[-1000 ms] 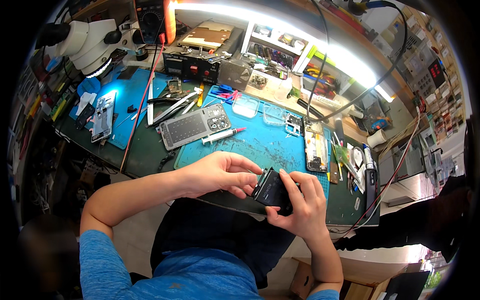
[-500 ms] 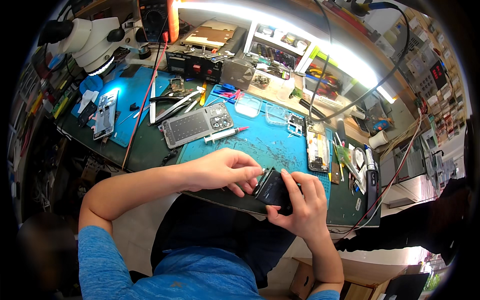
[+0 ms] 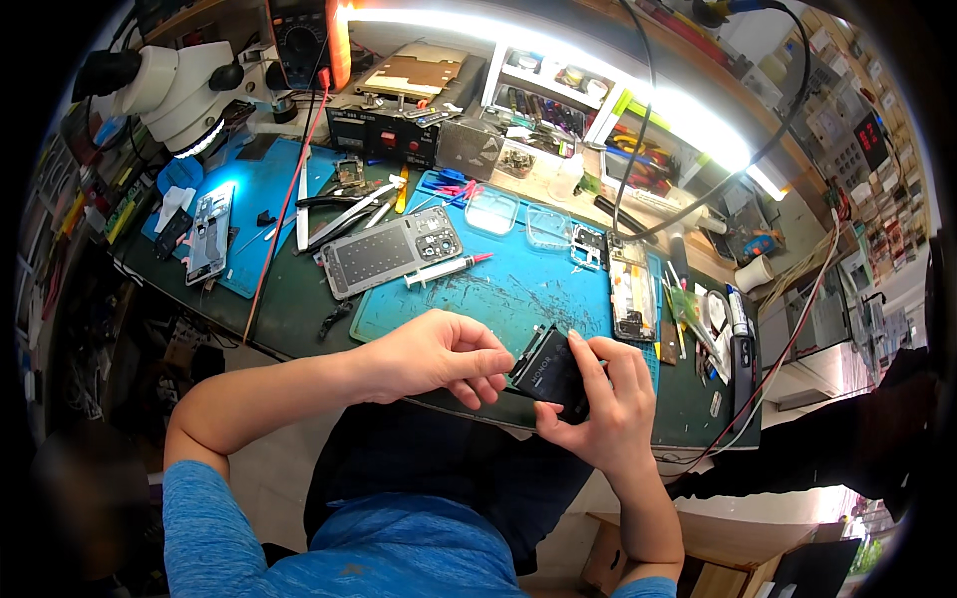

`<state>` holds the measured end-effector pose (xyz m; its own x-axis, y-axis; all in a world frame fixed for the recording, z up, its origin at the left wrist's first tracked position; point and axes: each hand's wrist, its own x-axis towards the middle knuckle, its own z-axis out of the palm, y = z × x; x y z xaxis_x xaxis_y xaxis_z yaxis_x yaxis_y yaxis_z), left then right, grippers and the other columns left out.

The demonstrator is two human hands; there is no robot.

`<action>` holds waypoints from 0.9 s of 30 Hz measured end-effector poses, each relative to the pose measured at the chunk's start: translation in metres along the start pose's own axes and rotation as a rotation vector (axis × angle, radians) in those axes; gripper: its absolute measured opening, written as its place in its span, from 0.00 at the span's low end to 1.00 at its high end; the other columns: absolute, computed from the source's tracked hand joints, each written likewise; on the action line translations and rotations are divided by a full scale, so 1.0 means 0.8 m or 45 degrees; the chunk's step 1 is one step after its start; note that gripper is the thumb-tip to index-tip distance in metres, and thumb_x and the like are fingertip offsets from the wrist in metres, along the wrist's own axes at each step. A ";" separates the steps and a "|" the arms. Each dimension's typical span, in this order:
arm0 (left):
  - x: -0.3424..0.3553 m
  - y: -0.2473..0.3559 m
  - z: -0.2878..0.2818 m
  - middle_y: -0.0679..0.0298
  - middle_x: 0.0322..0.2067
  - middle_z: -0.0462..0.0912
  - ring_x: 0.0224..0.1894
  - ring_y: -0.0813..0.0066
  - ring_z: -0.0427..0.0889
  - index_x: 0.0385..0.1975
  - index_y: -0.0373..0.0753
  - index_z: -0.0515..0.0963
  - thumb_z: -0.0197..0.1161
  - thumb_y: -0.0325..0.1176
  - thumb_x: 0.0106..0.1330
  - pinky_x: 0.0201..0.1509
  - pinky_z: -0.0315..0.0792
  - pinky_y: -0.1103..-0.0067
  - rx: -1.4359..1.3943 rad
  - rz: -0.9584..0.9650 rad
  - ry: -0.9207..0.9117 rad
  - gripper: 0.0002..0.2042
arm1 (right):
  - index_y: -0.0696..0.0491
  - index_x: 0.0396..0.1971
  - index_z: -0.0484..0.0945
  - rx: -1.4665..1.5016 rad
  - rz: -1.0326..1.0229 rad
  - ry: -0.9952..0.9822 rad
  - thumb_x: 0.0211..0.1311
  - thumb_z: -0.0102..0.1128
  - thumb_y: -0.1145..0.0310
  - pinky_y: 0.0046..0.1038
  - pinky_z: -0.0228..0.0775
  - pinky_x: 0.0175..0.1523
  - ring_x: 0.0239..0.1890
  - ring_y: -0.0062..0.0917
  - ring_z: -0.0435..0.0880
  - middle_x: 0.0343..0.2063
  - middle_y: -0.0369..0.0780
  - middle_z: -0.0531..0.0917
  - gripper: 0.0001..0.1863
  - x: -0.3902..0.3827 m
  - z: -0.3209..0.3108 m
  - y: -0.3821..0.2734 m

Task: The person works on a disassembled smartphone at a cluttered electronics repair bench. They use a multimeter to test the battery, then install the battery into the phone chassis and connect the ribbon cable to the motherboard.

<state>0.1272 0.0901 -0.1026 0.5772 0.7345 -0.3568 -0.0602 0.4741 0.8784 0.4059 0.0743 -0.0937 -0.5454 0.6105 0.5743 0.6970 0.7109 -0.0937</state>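
Observation:
A black, flat phone battery (image 3: 551, 371) is held above the near edge of the bench, tilted. My right hand (image 3: 610, 407) grips it by its right side, thumb below and fingers along the top. At the battery's left end a thin dark strip with a few light spots runs along the edge. My left hand (image 3: 444, 359) is beside that end, thumb and forefinger pinched together. Whatever lies between those fingertips is too small to make out. Behind the hands spreads a blue work mat (image 3: 488, 299).
On the mat's left lie a grey phone frame (image 3: 394, 249) and a syringe (image 3: 439, 270). An opened phone (image 3: 633, 289) rests at right, near two clear plastic boxes. Farther left are another phone part (image 3: 210, 234) and a microscope (image 3: 179, 95). A red cable (image 3: 288, 214) crosses the bench.
My left hand has drawn slightly down and left from the battery's end. The battery has turned a little in my right hand, which has barely moved.

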 end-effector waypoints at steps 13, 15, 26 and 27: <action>-0.002 0.005 0.017 0.64 0.39 0.87 0.39 0.81 0.87 0.47 0.33 0.84 0.68 0.39 0.81 0.33 0.84 0.81 0.511 0.111 0.154 0.13 | 0.61 0.59 0.84 -0.014 -0.035 -0.019 0.53 0.78 0.54 0.41 0.79 0.54 0.47 0.40 0.83 0.47 0.44 0.82 0.36 0.005 0.000 -0.006; -0.005 0.007 0.017 0.63 0.40 0.87 0.39 0.80 0.87 0.48 0.32 0.84 0.66 0.39 0.82 0.34 0.84 0.81 0.522 0.122 0.152 0.13 | 0.61 0.60 0.84 0.048 0.021 -0.031 0.53 0.77 0.56 0.39 0.79 0.54 0.47 0.40 0.84 0.48 0.44 0.82 0.35 0.003 0.000 -0.006; -0.012 0.006 0.018 0.61 0.46 0.88 0.48 0.75 0.88 0.62 0.35 0.82 0.62 0.25 0.80 0.47 0.84 0.77 0.703 0.657 0.353 0.14 | 0.68 0.62 0.81 1.819 1.071 -0.229 0.68 0.59 0.46 0.32 0.80 0.59 0.53 0.30 0.87 0.54 0.47 0.86 0.38 -0.079 -0.038 0.053; -0.006 0.007 0.009 0.59 0.51 0.88 0.53 0.67 0.88 0.65 0.36 0.80 0.64 0.20 0.73 0.55 0.84 0.70 1.030 0.885 0.462 0.20 | 0.69 0.65 0.77 1.844 1.134 -0.133 0.69 0.58 0.39 0.33 0.81 0.57 0.52 0.32 0.88 0.54 0.48 0.87 0.44 -0.090 -0.045 0.056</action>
<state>0.1301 0.0853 -0.0936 0.3454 0.8766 0.3350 0.3450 -0.4506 0.8234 0.4929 0.0493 -0.1102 -0.3166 0.9424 -0.1080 -0.1496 -0.1620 -0.9754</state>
